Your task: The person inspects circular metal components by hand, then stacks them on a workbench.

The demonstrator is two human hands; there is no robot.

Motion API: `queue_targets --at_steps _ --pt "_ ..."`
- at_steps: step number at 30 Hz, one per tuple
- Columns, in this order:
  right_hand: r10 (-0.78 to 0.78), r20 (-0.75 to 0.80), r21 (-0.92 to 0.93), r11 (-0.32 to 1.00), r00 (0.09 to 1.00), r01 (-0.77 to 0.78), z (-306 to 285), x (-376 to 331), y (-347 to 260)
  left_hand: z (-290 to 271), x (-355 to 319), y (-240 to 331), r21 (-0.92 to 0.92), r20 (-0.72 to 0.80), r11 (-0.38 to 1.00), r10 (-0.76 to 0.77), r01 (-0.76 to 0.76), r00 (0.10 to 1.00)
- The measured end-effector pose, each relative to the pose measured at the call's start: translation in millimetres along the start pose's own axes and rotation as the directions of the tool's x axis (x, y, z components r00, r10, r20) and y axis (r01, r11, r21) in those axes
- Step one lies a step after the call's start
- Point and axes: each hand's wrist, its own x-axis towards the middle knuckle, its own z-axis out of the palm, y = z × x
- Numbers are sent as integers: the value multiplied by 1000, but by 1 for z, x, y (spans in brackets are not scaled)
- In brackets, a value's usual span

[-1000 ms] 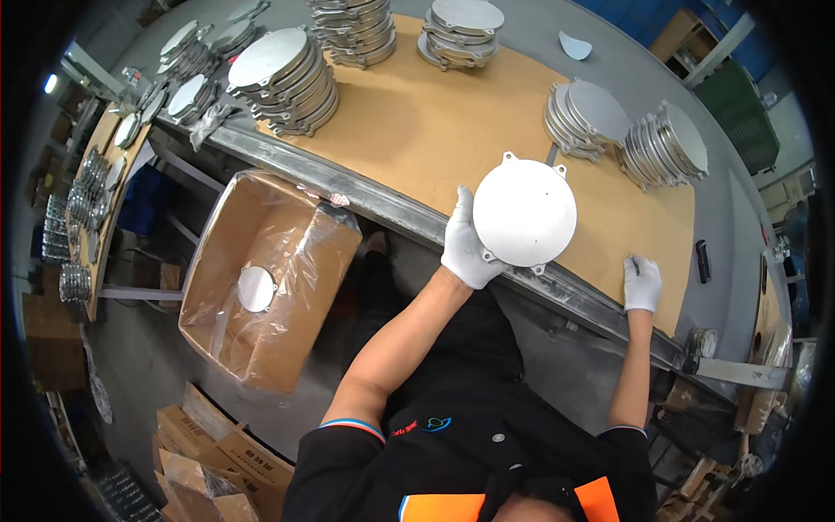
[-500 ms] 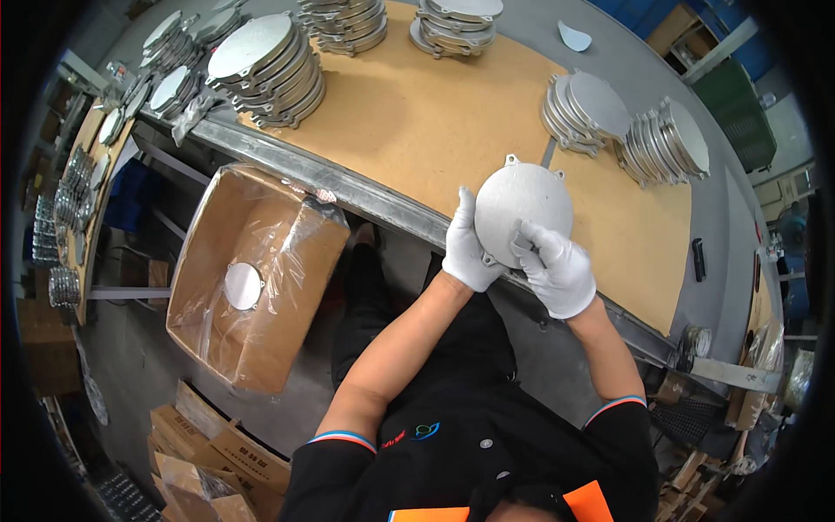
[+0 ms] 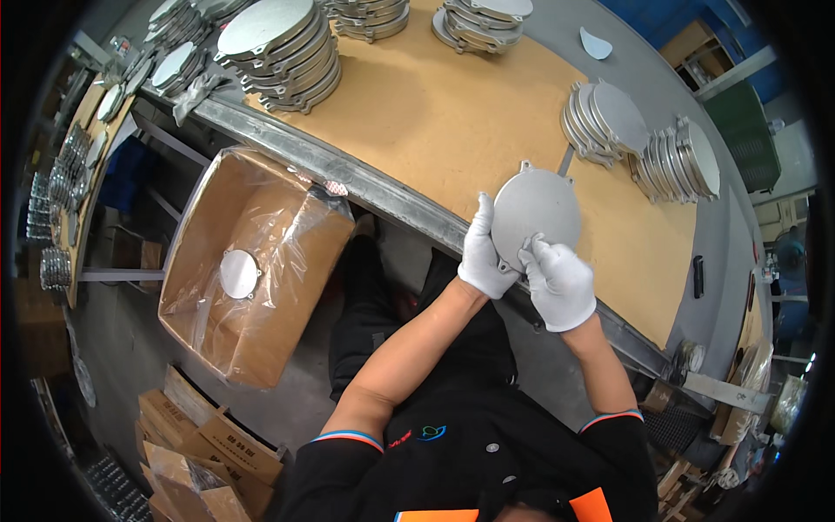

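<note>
A round, flat silver metal cover [image 3: 537, 209] with small lugs on its rim is tilted up at the table's near edge. My left hand [image 3: 484, 261], in a white glove, grips its lower left edge, thumb raised along the rim. My right hand [image 3: 561, 283], gloved too, has its fingers bunched against the cover's lower face. Whatever those fingertips may pinch is too small to make out. Brown board [image 3: 435, 113] lies on the table beneath and beyond the cover.
Tall stacks of similar covers [image 3: 291, 65] stand along the far side, with leaning rows [image 3: 613, 122] at the right. Left of my legs, a plastic-lined carton [image 3: 296, 322] contains one cover [image 3: 239, 274]. A black tool [image 3: 698, 277] lies at right; flattened cartons [image 3: 213, 448] sit at lower left.
The whole view has shifted slightly. My right hand's bunched fingers have slid a little lower on the cover's face, while my left hand keeps its hold on the edge.
</note>
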Motion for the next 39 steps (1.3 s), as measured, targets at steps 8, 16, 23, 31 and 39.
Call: queue_targets --at_steps 8,16,23,31,39 --pt "81 -21 -99 992 997 -82 6 23 0 0 4 0 -1 -14 1000 17 -18 1000" --pt "-49 -90 54 997 995 54 -13 14 -1 6 0 6 -52 23 998 -18 19 1000" --pt "-119 -12 -33 992 993 119 -7 16 6 1 3 5 -52 56 999 -4 7 998" --pt "-179 155 -151 968 972 202 3 29 10 2 5 3 4 -8 1000 -19 19 1000" --pt "-147 310 -221 950 939 221 -6 26 3 7 3 6 59 -17 997 -48 49 999"
